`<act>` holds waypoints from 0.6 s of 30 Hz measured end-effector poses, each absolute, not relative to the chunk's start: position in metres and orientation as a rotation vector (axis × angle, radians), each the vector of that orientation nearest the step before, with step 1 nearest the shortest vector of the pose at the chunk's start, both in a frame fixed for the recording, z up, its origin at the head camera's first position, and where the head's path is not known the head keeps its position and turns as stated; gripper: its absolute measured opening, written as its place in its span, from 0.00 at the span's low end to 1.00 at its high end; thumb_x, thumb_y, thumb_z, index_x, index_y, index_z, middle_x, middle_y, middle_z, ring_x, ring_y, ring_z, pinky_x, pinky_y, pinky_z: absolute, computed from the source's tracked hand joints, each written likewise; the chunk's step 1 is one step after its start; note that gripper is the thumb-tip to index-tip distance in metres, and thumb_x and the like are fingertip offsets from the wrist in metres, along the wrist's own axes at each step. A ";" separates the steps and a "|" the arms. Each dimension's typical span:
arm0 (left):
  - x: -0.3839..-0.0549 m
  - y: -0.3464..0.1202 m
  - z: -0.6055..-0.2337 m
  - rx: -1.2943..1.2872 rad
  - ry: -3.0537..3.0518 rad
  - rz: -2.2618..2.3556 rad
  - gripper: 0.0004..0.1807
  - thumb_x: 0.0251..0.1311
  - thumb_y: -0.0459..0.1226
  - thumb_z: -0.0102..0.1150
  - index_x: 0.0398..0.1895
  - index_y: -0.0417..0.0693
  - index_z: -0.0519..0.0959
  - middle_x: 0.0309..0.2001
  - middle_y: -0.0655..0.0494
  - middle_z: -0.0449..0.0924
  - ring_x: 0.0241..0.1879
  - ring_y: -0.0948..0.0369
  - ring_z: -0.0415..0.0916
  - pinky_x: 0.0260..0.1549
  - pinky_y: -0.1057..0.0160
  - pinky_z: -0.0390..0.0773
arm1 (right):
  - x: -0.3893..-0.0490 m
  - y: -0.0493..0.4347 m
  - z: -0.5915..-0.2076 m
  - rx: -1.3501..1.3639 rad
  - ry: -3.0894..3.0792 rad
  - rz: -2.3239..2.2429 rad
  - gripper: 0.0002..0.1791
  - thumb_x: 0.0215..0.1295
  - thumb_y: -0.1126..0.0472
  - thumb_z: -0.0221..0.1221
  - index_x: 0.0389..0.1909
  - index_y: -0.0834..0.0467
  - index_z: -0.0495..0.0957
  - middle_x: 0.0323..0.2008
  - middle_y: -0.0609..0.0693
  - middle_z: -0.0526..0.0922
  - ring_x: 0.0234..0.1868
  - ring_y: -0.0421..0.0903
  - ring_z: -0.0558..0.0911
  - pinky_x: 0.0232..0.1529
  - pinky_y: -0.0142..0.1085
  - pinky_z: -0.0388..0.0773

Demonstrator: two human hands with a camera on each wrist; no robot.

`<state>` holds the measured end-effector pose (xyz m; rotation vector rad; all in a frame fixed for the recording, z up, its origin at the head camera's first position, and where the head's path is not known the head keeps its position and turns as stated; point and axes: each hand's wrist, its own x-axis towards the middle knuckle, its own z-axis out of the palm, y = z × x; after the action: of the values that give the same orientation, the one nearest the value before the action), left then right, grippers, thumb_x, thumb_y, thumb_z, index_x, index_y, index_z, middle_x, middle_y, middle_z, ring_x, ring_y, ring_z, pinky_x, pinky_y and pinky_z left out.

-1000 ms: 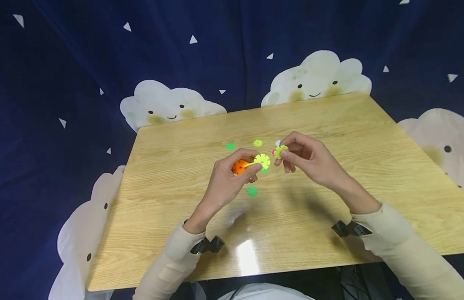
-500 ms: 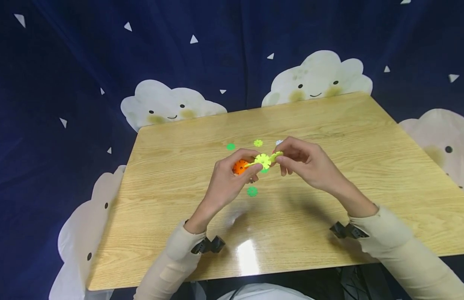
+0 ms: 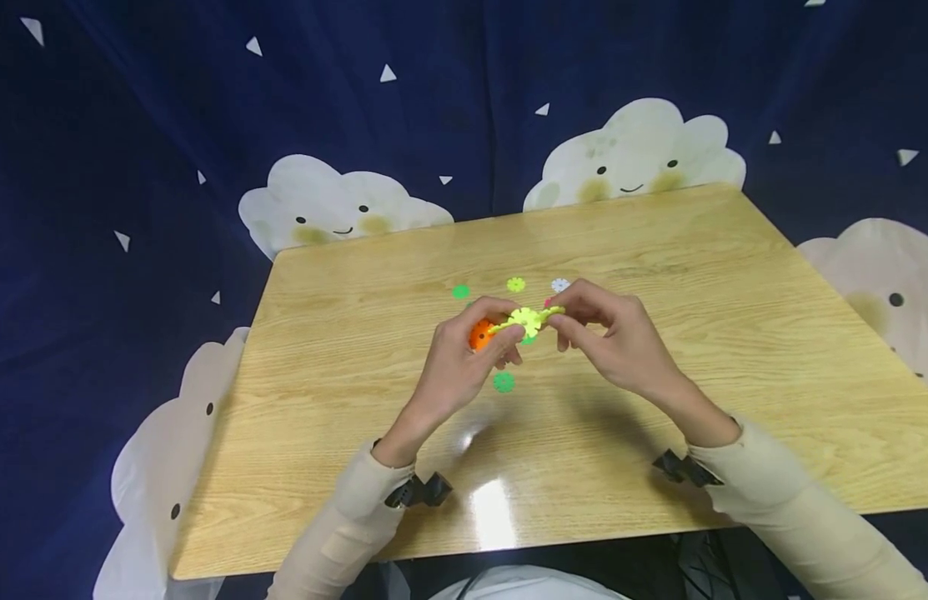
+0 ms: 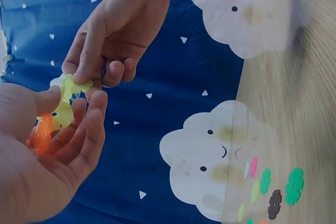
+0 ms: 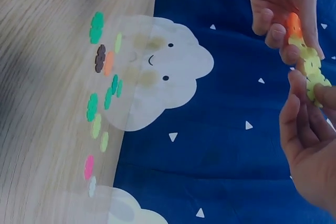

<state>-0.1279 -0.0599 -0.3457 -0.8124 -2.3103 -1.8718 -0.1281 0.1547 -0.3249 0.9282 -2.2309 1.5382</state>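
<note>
Above the middle of the table, my left hand (image 3: 458, 354) pinches a yellow notched flower disc (image 3: 524, 322) between thumb and fingers. An orange notched disc (image 5: 294, 24) is joined to the yellow pieces on that hand's side, partly hidden by its fingers. My right hand (image 3: 617, 342) grips another yellow flower disc (image 5: 316, 83) by its edge. Seen from the right wrist, this disc meets the left hand's yellow piece at an angle; whether their slots interlock I cannot tell.
Loose flower discs lie on the wooden table (image 3: 343, 400) under and beyond the hands: green (image 3: 504, 382), yellow (image 3: 516, 285), white (image 3: 559, 285), pink (image 5: 89, 167) and dark brown (image 5: 100, 59). A dark blue cloud-patterned curtain (image 3: 464, 100) hangs behind the table.
My right hand has moved left and turned its yellow disc edge-on, bringing it against the yellow disc in my left hand. The left hand has stayed nearly still.
</note>
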 end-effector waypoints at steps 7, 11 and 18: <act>-0.127 -0.057 -0.348 -0.907 -2.312 -1.883 0.11 0.68 0.39 0.56 0.51 0.47 0.75 0.28 0.51 0.81 0.23 0.60 0.79 0.23 0.60 0.81 | -0.133 0.150 -0.345 0.902 -2.091 1.232 0.12 0.55 0.80 0.63 0.31 0.60 0.78 0.19 0.46 0.80 0.20 0.35 0.77 0.12 0.24 0.61; -0.128 -0.057 -0.350 -0.937 -2.288 -1.892 0.10 0.68 0.35 0.55 0.49 0.43 0.74 0.29 0.49 0.81 0.25 0.54 0.80 0.24 0.61 0.82 | -0.133 0.146 -0.348 0.902 -2.017 1.112 0.15 0.52 0.85 0.58 0.27 0.61 0.77 0.19 0.46 0.81 0.18 0.38 0.78 0.12 0.23 0.60; -0.128 -0.055 -0.350 -0.920 -2.276 -1.896 0.09 0.66 0.34 0.57 0.47 0.41 0.74 0.31 0.47 0.81 0.27 0.48 0.81 0.26 0.62 0.83 | -0.133 0.141 -0.348 0.931 -1.991 1.011 0.16 0.49 0.86 0.49 0.27 0.63 0.76 0.18 0.50 0.81 0.18 0.39 0.80 0.12 0.21 0.54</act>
<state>-0.1281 -0.0552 -0.3504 -0.9196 -2.2759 -1.8963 -0.1327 0.1406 -0.3481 0.9306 -1.9913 1.0113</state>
